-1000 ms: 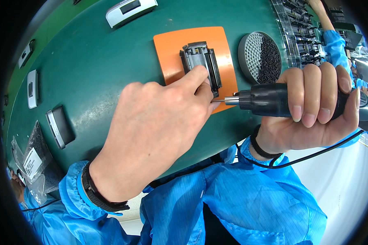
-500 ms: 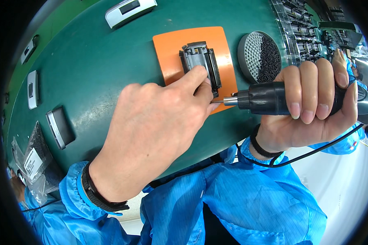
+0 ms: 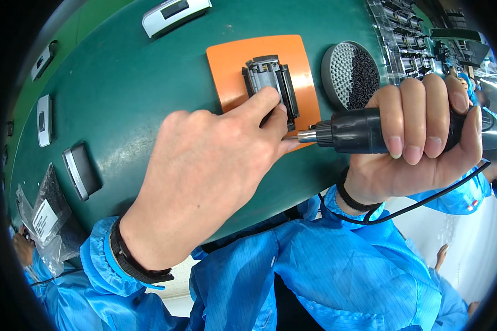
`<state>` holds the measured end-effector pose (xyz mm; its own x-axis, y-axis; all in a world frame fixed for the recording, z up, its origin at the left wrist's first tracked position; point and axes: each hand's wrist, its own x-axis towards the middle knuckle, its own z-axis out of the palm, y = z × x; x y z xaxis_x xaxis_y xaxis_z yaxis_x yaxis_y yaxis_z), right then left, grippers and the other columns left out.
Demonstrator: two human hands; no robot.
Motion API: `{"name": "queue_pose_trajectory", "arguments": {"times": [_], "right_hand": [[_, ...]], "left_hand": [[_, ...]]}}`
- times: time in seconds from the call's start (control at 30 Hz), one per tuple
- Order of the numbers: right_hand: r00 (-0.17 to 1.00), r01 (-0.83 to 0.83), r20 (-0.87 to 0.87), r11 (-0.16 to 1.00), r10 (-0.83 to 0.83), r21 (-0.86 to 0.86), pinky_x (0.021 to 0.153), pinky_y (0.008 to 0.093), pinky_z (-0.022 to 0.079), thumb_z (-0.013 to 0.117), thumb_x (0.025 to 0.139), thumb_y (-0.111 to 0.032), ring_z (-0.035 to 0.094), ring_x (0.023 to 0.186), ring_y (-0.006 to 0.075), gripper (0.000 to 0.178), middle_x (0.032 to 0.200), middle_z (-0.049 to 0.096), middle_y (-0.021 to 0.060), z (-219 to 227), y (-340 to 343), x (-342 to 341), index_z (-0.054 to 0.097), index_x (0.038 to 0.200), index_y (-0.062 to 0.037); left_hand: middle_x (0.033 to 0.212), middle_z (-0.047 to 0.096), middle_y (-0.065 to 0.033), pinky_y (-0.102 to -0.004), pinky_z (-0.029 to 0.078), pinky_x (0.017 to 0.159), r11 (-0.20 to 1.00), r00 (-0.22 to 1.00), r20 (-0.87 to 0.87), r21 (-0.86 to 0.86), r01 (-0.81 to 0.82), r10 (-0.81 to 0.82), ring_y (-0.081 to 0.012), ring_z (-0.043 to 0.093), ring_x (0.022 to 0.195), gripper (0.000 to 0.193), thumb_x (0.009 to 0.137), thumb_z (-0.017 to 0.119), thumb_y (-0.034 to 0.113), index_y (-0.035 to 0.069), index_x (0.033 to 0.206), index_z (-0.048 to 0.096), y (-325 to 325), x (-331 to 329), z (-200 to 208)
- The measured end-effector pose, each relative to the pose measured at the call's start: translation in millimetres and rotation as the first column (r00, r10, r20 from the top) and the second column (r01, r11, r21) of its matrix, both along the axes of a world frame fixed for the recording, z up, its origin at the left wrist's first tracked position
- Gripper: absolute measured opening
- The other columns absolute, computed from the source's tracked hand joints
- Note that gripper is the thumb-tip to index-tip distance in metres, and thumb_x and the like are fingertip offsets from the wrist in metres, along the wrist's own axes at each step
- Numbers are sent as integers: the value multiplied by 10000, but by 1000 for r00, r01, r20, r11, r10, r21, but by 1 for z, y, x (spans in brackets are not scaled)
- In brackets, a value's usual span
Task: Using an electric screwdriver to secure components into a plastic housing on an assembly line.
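A dark grey plastic housing (image 3: 266,74) with a black strip along its right side lies on an orange mat (image 3: 226,55). My left hand (image 3: 221,149) closes its thumb and index finger on the near end of this housing; the fingertips partly cover it. In my right hand (image 3: 419,124) is a black electric screwdriver (image 3: 359,132), gripped with all fingers round its body. It lies sideways, its metal tip pointing left beside my left thumb at the housing's near end. Where the tip meets the part is hidden. A black cord (image 3: 414,212) hangs by my right wrist.
Right of the mat stands a round grey dish (image 3: 337,71) partly filled with small black screws. Clear trays (image 3: 408,44) of dark parts lie far right. White-and-grey devices (image 3: 176,14) sit far and left, near a plastic bag (image 3: 52,220). Other people's hands show at the edges.
The screwdriver has shifted slightly left, bringing its metal collar closer to my left thumb. My left hand stays on the housing.
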<state>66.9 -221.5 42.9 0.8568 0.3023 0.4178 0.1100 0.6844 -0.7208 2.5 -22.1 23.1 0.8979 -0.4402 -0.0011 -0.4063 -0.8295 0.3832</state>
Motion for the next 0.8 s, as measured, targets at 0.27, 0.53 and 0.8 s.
{"name": "queue_pose_trajectory", "arguments": {"times": [0.27,0.53,0.8], "right_hand": [[988,35,153,976,-2,-213,500,283,487,450,1028,-306,513,534,106,235,678,509,4,0,-12,-8,535,1046,-88],[975,41,222,951,29,-307,540,317,451,339,1064,-284,466,536,117,267,691,488,5,-5,-6,-11,533,1086,-101],[968,41,249,951,39,-306,539,315,439,334,1078,-309,456,534,118,277,689,474,2,-12,-4,-11,525,1110,-110]], "left_hand": [[1166,635,3,-358,519,574,996,996,-63,67,62,-57,-244,692,729,478,763,826,298,44,1133,660,2,-6,0],[1171,637,1,-369,525,575,998,998,-48,45,46,-44,-241,691,712,455,753,837,270,36,1105,667,2,-9,1],[1168,636,4,-351,525,569,996,999,-4,79,48,-48,-224,691,701,445,751,838,268,32,1091,676,1,-9,-2]]}}
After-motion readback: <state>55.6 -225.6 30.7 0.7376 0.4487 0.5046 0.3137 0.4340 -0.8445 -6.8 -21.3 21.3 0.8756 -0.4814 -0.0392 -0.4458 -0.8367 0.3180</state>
